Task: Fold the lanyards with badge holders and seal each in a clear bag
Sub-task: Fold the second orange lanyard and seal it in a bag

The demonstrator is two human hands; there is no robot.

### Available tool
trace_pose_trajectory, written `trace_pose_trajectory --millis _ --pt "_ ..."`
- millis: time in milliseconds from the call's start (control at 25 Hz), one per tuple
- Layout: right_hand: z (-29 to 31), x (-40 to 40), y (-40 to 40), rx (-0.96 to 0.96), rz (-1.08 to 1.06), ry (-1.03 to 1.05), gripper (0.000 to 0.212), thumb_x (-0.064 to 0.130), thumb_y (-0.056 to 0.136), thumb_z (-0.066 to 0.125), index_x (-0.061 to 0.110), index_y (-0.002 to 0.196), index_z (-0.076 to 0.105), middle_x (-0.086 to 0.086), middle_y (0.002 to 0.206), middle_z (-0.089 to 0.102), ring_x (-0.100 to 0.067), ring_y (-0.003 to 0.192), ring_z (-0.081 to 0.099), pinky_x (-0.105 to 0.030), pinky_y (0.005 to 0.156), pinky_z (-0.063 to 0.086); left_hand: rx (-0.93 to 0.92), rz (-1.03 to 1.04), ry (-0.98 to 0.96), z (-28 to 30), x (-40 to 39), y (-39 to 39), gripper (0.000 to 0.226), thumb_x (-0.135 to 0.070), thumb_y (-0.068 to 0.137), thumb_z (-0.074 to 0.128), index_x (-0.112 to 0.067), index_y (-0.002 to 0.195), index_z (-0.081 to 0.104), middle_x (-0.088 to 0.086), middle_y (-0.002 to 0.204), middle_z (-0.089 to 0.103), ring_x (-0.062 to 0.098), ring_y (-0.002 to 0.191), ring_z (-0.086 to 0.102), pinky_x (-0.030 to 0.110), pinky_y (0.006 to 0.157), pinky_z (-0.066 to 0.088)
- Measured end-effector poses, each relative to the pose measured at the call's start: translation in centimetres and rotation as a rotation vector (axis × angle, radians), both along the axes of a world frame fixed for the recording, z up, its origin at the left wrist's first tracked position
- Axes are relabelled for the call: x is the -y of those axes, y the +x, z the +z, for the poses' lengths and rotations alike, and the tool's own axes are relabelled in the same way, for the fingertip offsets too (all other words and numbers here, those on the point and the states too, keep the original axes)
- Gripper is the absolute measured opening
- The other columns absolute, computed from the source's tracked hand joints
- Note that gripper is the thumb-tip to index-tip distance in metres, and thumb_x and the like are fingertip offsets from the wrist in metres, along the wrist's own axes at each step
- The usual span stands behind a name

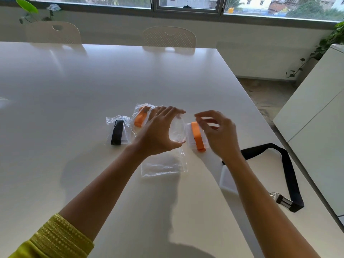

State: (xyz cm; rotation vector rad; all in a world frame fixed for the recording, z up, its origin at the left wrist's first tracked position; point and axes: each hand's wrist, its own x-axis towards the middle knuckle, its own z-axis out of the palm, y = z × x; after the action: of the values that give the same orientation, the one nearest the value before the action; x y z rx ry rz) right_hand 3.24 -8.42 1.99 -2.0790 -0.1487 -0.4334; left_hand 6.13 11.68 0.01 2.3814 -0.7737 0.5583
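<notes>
My left hand (pixel 158 133) grips a clear bag (pixel 178 131) between thumb and fingers, its mouth turned to the right. Just right of it, my right hand (pixel 221 135) holds a folded orange lanyard (pixel 197 135) wrapped round its white badge holder, close to the bag's mouth. Two packed bags lie to the left: one with a black lanyard (pixel 117 132), one with an orange lanyard (pixel 140 117), partly hidden by my left hand. An empty clear bag (pixel 163 165) lies flat below my hands. An unfolded black lanyard (pixel 287 165) with its badge holder (pixel 228 180) lies at the right.
The white table (pixel 93 86) ends in an edge running diagonally at the right, close to the black lanyard's metal clip (pixel 281 200). A white cabinet (pixel 316 108) stands beyond that edge. Two chairs (pixel 169 37) stand at the far side under the window.
</notes>
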Motion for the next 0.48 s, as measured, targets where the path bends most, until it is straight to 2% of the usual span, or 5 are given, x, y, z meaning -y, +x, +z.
trace_pose_trajectory --millis 80,200,320,480 --pt "0.5 1.8 0.7 -0.195 -0.092 -0.115 0.022 0.034 0.095 0.062 0.024 0.114 0.066 0.006 0.114 0.069 -0.002 0.091 0.062 -0.015 0.081 0.050 0.002 0.013 -0.034 0.1 -0.5 -0.1 0.075 -0.049 0.065 0.085 -0.023 0.128 0.055 -0.004 0.119 0.065 0.015 0.115 0.055 0.038 0.107 0.035" --pt "0.1 2.5 1.1 -0.570 -0.099 -0.341 0.057 0.052 0.090 0.061 0.013 0.130 0.056 -0.006 0.125 0.064 -0.019 0.106 0.059 -0.032 0.089 0.048 -0.001 0.023 -0.071 0.2 -1.1 -0.1 0.076 -0.052 0.066 0.083 -0.022 0.129 0.054 -0.005 0.118 0.065 0.014 0.115 0.055 0.033 0.109 0.029" --pt "-0.6 1.9 1.4 -0.698 -0.108 -0.440 0.071 0.068 0.082 0.058 0.006 0.115 0.064 -0.009 0.111 0.067 -0.020 0.088 0.059 -0.032 0.078 0.050 -0.011 0.032 -0.097 0.2 -1.4 0.1 0.078 -0.059 0.066 0.077 -0.022 0.130 0.053 -0.005 0.119 0.065 0.015 0.114 0.056 0.030 0.108 0.027" --pt "-1.4 1.5 2.1 -0.688 -0.169 -0.485 0.067 0.075 0.075 0.061 0.011 0.093 0.068 -0.005 0.090 0.066 -0.019 0.078 0.060 -0.029 0.066 0.046 -0.025 0.033 -0.108 0.0 -1.2 -0.3 0.078 -0.055 0.066 0.080 -0.021 0.131 0.053 -0.004 0.121 0.065 0.014 0.116 0.054 0.038 0.111 0.029"
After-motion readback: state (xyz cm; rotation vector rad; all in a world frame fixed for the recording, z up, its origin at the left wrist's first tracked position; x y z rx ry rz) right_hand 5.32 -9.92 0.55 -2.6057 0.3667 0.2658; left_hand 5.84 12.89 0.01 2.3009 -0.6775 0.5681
